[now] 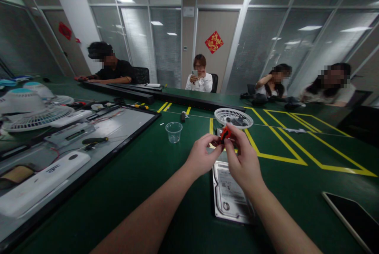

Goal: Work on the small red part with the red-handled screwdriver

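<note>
Both hands are raised together over the green table. My left hand (203, 153) is closed with its fingertips on a small red-and-black object (225, 133). From the other side, my right hand (243, 158) pinches the same object between thumb and fingers. Its exact kind is too small to make out, and the fingers cover part of it. Below my hands lies a silver hard drive (230, 197) with a white label, its right side partly hidden by my right hand and forearm. A clear plastic cup (174, 132) stands to the left of my hands.
Beyond my hands sits a white slatted basket (218, 118) with dark parts in it. On the left, a large framed panel (130, 127) bears tools and white housings. A phone (352, 214) lies at right. Yellow tape (284, 159) marks the table. Several people sit across.
</note>
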Action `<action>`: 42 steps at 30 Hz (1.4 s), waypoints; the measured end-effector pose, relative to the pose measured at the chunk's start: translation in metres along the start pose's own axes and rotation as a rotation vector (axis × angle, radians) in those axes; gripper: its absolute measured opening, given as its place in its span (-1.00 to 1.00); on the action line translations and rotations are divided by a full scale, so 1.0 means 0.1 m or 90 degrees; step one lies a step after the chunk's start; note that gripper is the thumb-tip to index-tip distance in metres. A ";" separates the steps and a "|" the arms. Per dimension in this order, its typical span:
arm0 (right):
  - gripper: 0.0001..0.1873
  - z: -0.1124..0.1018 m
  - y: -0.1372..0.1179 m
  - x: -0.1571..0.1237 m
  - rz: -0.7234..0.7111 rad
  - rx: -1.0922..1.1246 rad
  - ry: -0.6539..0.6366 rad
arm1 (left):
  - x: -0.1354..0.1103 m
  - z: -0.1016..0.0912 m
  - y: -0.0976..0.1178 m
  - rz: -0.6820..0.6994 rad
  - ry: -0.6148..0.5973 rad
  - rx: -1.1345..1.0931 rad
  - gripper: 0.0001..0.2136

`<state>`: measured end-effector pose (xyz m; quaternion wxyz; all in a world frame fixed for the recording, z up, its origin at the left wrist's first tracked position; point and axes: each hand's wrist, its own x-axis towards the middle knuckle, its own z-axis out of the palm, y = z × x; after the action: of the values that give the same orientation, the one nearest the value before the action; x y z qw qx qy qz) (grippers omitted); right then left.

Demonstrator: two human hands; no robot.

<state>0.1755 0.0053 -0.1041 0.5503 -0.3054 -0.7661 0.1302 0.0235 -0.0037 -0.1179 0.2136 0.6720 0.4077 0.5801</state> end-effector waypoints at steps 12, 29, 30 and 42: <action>-0.48 0.00 0.00 0.01 0.000 -0.011 -0.002 | -0.01 0.00 0.01 -0.038 -0.008 -0.007 -0.92; -0.53 -0.01 -0.01 0.01 0.007 -0.016 -0.004 | -0.02 0.02 0.02 -0.036 -0.023 -0.023 -0.92; -0.55 -0.02 -0.02 0.02 -0.001 -0.022 0.000 | -0.02 0.02 0.02 -0.035 -0.018 -0.016 -0.91; -0.53 -0.01 -0.02 0.01 0.000 -0.015 -0.003 | -0.02 0.01 0.01 -0.030 -0.014 -0.008 -0.92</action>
<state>0.1756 0.0045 -0.1021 0.5449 -0.3120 -0.7687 0.1217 0.0250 -0.0058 -0.1183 0.2357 0.6674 0.4172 0.5700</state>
